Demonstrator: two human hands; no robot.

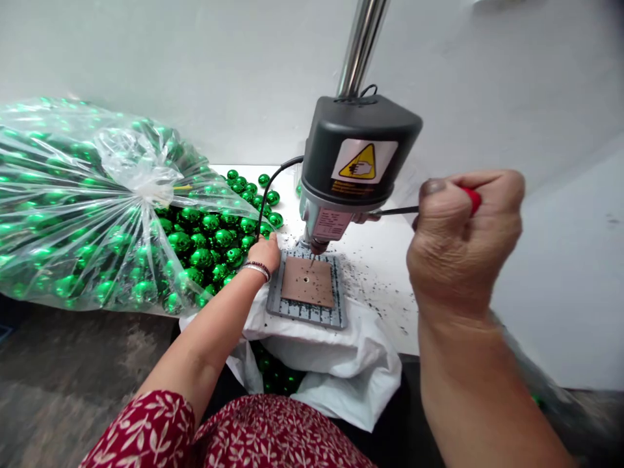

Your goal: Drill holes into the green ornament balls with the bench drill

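Observation:
My left hand (266,252) reaches into the loose pile at the mouth of the bag, its fingers curled at a shiny green bauble (266,229); the hand's own back hides most of the fingers. My right hand (463,227) is wrapped round the red-ended lever (400,210) of a bench drill press (358,156). Under the chuck, the thin drill bit (312,260) points down at a brown square board (312,292) with a small hole. This board lies on the slotted grey base plate (307,316), with dark shavings scattered over it.
A large clear plastic bag (141,188) full of green baubles fills the left side. The black power cable (277,170) loops beside my left hand. A white sack (351,383) with more baubles hangs open below the table edge. Shavings (375,286) litter the white tabletop (390,250).

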